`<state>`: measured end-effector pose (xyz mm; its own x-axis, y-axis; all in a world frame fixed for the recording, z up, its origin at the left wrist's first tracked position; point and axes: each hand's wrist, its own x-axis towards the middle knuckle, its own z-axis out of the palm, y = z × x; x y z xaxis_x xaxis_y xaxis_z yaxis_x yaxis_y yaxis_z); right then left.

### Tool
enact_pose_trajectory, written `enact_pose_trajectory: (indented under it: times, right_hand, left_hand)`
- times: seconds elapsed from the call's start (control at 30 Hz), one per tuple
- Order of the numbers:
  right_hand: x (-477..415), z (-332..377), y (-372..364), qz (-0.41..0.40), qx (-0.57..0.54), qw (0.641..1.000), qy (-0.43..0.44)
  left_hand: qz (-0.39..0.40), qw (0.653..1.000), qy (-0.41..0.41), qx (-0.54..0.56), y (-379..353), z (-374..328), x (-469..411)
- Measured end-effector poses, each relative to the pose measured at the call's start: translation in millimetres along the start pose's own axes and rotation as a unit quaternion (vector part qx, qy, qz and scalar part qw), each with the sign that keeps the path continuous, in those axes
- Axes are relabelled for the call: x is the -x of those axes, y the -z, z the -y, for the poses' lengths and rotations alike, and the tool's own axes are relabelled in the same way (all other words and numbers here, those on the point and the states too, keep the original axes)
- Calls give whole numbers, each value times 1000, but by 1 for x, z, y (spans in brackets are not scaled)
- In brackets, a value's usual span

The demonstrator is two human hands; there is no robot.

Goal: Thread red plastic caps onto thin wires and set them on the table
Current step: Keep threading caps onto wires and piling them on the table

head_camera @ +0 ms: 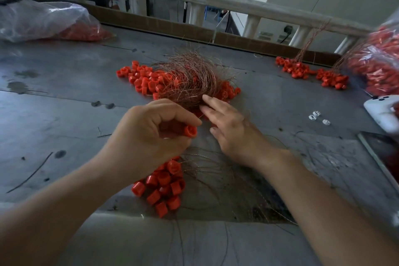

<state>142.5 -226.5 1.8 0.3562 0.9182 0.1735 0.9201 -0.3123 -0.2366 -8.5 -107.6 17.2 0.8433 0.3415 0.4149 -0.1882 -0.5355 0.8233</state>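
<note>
Left hand (149,131) is curled, thumb and fingertips pinching one cap (191,130), held just above the table (64,114) around mid-width. No wire shows through that cap. Right hand (228,127) is just beside it, fingers straight and a bit spread, tips touching the near end of the wires (190,80). Can't tell if it has a single strand picked out.

The wires are a tangled copper bundle at the table's middle, lying on top of the loose caps (142,80), which spill out left and right of it. Under the left hand, toward the near edge, sits a threaded cluster (164,185), its wire tails fanning right beneath the right wrist. Toward the far right corner are two finished bunches (298,69), tails pointing at the far edge. A bag (49,21) of caps sits at the far left corner, another at the right edge.

Progress, my read: well under way, with a few bunches done. The loose pile, the bundle and the bags are all large, so most of the job looks left. Step in hand is likely fetching a wire for the held cap.
</note>
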Motion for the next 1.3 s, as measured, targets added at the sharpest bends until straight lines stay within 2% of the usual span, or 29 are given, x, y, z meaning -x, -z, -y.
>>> enact_pose_trajectory:
  times: [0.07, 0.23, 0.3, 0.53, 0.67, 0.77, 0.9, 1.2, 1.3]
  right_hand:
    - [0, -1, 1, -33, -14, 999, -2]
    - [2, 2, 10, -203, -26, 979, 22]
    - [3, 0, 11, -245, -19, 969, 37]
    - [11, 0, 18, -299, -117, 947, 0]
    - [19, 12, 23, -341, -119, 929, 81]
    - [24, 24, 21, -344, -92, 920, 162]
    - [26, 30, 17, -332, -72, 915, 217]
    - [29, 34, 18, -323, -102, 909, 244]
    - [29, 35, 20, -273, -173, 922, 215]
  left_hand:
    - [1, 1000, -2, -6, -1, 1, -1]
    - [-5, 1000, -2, -3, -2, 3, -2]
    - [-10, 1000, 6, -4, -2, 4, -2]
    - [-7, 1000, -3, -18, -3, 5, -1]
    - [-12, 999, 42, 32, -6, 4, -1]
    - [5, 997, 40, 60, -7, 1, -1]
    - [55, 997, 17, 45, -8, -4, 0]
    - [133, 978, 59, 148, -8, -5, 0]
    - [142, 976, 49, 155, -7, -11, 1]
